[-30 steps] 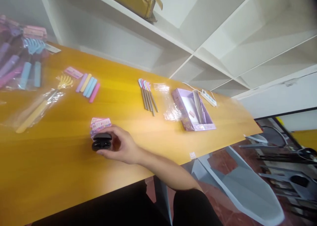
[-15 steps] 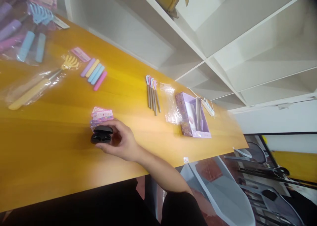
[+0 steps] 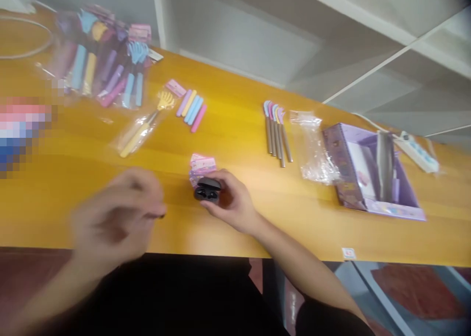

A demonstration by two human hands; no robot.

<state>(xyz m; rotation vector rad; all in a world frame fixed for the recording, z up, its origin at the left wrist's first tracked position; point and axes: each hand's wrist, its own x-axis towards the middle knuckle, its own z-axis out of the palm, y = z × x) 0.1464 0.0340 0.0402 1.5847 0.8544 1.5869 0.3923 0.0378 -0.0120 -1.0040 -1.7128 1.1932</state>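
My right hand (image 3: pixel 231 203) holds an open black earbud case (image 3: pixel 207 190) on the yellow wooden table (image 3: pixel 257 198), right in front of a small stack of pink and purple cards (image 3: pixel 201 164). My left hand (image 3: pixel 117 218) is blurred, raised near the table's front edge to the left of the case, with its fingers curled; I cannot tell whether something small is pinched at its fingertips.
Several pastel handles (image 3: pixel 191 109) and a yellow fork in clear wrap (image 3: pixel 142 130) lie farther back. A bag of pastel cutlery (image 3: pixel 99 64) sits at the back left. Metal-handled utensils (image 3: pixel 275 132), a crumpled plastic bag (image 3: pixel 312 147), a purple box (image 3: pixel 371 171) and a power strip (image 3: pixel 417 152) lie right.
The view has swung left and down. My left hand has come into view at the front left. My right hand stays on the black case.
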